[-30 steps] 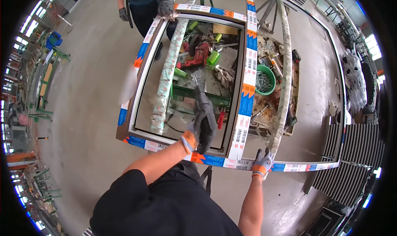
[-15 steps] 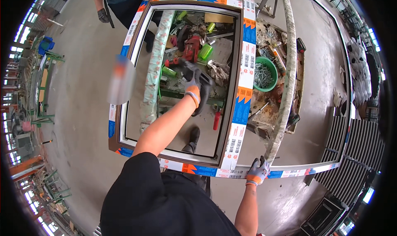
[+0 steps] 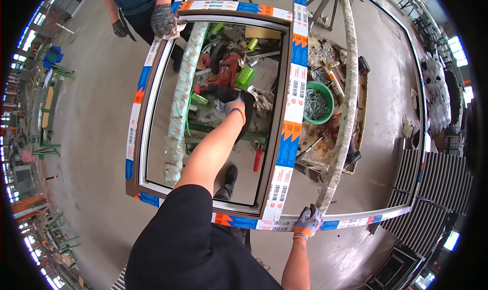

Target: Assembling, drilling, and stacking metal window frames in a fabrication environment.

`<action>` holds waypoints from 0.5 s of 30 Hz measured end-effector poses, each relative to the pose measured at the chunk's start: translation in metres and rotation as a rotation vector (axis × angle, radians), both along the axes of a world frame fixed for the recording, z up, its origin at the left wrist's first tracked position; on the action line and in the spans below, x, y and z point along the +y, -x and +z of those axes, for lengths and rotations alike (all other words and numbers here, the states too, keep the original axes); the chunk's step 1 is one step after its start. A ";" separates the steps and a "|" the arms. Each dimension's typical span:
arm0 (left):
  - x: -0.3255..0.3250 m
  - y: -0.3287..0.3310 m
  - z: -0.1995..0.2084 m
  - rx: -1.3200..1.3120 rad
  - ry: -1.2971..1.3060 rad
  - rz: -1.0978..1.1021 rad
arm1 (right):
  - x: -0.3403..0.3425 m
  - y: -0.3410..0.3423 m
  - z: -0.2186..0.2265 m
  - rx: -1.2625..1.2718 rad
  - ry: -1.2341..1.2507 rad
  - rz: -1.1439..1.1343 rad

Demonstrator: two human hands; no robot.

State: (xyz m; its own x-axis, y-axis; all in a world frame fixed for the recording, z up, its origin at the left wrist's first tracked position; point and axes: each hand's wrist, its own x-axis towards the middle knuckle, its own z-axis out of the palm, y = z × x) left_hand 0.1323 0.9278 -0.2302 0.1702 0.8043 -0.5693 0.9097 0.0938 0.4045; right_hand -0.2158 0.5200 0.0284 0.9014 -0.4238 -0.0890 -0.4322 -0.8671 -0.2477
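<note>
A brown and silver window frame, wrapped in printed protective tape, lies in front of me. My left hand, in a grey and orange glove, reaches through its left opening. Its fingers are closed round a black tool whose kind I cannot make out, largely covered by hand and arm. Just beyond is a red power tool with a black end. At the frame's near rail, by the end of a wrapped support bar, my right hand curls its gloved fingers over the edge.
Under the frame, a cluttered bench carries a green bowl of screws and green bottles. Wrapped support bars run beneath. At the far left corner a person's gloved hand rests with a cloth. Grey profiles are stacked right.
My left hand and the black tool sit a little lower and less blurred. The other person's hand and cloth have come onto the far left corner; a blurred shape at the left is gone.
</note>
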 end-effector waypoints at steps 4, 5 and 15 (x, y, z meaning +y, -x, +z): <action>-0.089 -0.003 0.005 0.030 0.531 -0.239 | -0.033 0.026 0.011 0.023 0.110 -0.113; -0.067 -0.008 -0.009 0.013 0.507 -0.220 | -0.028 0.021 0.007 -0.005 0.085 -0.087; -0.104 0.038 0.071 -0.037 -0.005 -0.797 | -0.029 0.023 0.013 -0.005 0.110 -0.128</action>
